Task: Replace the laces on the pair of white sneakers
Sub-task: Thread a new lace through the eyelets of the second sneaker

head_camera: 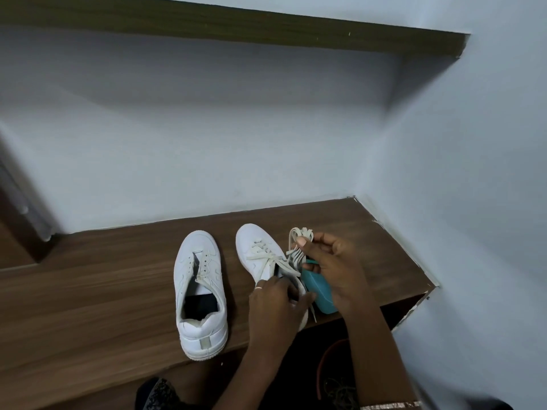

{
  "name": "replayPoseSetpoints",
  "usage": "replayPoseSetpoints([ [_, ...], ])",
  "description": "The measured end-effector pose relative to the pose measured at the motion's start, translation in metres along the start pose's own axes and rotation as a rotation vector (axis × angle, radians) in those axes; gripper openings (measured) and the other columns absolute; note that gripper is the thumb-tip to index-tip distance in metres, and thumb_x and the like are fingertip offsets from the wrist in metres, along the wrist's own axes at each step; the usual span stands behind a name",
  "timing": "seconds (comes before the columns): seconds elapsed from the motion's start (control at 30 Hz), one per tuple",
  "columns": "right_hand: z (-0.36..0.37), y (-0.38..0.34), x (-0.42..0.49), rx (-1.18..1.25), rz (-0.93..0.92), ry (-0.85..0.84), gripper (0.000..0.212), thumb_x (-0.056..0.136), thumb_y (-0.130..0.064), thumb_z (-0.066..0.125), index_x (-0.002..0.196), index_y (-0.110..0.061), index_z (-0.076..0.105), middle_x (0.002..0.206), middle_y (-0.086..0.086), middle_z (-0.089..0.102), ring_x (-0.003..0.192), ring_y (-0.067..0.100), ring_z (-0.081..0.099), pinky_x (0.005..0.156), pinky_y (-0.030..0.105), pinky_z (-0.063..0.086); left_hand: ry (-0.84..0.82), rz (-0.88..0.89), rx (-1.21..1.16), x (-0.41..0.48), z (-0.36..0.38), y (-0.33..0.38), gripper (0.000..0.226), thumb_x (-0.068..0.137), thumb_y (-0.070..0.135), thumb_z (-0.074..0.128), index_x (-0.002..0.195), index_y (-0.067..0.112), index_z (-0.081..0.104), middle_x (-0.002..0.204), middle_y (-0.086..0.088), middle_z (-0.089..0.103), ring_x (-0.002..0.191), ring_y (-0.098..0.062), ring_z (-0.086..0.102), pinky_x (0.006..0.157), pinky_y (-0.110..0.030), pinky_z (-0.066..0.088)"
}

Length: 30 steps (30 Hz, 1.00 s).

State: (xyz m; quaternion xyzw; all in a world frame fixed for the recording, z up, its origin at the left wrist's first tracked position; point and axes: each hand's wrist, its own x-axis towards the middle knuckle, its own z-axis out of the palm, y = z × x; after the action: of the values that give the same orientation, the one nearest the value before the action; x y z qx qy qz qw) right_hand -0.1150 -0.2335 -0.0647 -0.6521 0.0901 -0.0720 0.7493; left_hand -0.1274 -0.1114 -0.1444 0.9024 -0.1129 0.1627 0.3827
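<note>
Two white sneakers stand side by side on a brown wooden shelf (88, 291), toes toward the wall. The left sneaker (201, 294) has bare eyelets and no lace. The right sneaker (260, 255) carries a cream lace crossed loosely over its tongue. My left hand (275, 306) grips the collar and upper lace end of the right sneaker. My right hand (334, 267) is raised just right of that shoe and pinches a folded bundle of cream laces (299, 244) between thumb and fingers.
A teal object (321, 291) lies on the shelf under my right hand, against the right sneaker. Blue-white walls close the shelf at the back and right. A dark wooden shelf (266, 25) runs overhead. My knee (159, 392) is below the shelf's front edge.
</note>
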Motion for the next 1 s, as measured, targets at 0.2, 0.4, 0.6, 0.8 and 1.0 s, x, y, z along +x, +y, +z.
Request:
replayPoseSetpoints([
  [0.2, 0.041, 0.004, 0.013, 0.083, 0.031, -0.124, 0.019, 0.093, -0.013, 0.071, 0.109, -0.004, 0.073, 0.1, 0.015, 0.077, 0.086, 0.023, 0.073, 0.073, 0.029, 0.058, 0.258, -0.079, -0.351, 0.046, -0.047, -0.046, 0.021, 0.1, 0.035, 0.057, 0.087, 0.019, 0.061, 0.081, 0.01, 0.067, 0.073, -0.007, 0.063, 0.064, -0.028, 0.049],
  [0.4, 0.086, 0.019, 0.032, 0.086, 0.046, -0.132, 0.017, 0.092, -0.009, 0.071, 0.108, -0.003, 0.074, 0.097, 0.016, 0.078, 0.085, 0.029, 0.073, 0.081, 0.044, 0.058, 0.188, -0.235, -0.703, 0.072, -0.063, -0.076, 0.03, 0.102, 0.034, 0.05, 0.094, 0.016, 0.072, 0.089, -0.001, 0.075, 0.088, -0.018, 0.071, 0.082, -0.042, 0.058],
  [0.6, 0.111, 0.036, 0.047, 0.018, 0.023, -0.181, 0.017, 0.094, -0.012, 0.069, 0.11, -0.006, 0.073, 0.093, 0.011, 0.079, 0.079, 0.02, 0.073, 0.066, 0.027, 0.056, 0.199, -0.182, -0.654, 0.074, -0.073, -0.084, 0.019, 0.098, 0.035, 0.062, 0.093, 0.02, 0.072, 0.087, 0.006, 0.074, 0.084, -0.013, 0.071, 0.077, -0.04, 0.058],
  [0.8, 0.12, 0.043, 0.064, -0.071, 0.006, -0.239, 0.018, 0.096, -0.016, 0.067, 0.11, -0.006, 0.072, 0.092, 0.015, 0.078, 0.083, 0.018, 0.072, 0.067, 0.024, 0.054, 0.261, -0.137, -0.537, 0.093, -0.075, -0.11, 0.007, 0.094, 0.025, 0.07, 0.092, 0.019, 0.074, 0.083, 0.01, 0.075, 0.077, -0.008, 0.071, 0.067, -0.035, 0.057],
  [1.0, 0.114, 0.045, 0.073, -0.066, 0.01, -0.237, 0.018, 0.097, -0.012, 0.065, 0.111, -0.005, 0.073, 0.096, 0.012, 0.078, 0.085, 0.022, 0.075, 0.07, 0.028, 0.059, 0.41, -0.096, -0.54, 0.099, -0.082, -0.117, 0.015, 0.099, 0.023, 0.062, 0.089, 0.016, 0.069, 0.076, 0.008, 0.072, 0.069, -0.006, 0.068, 0.062, -0.025, 0.051],
])
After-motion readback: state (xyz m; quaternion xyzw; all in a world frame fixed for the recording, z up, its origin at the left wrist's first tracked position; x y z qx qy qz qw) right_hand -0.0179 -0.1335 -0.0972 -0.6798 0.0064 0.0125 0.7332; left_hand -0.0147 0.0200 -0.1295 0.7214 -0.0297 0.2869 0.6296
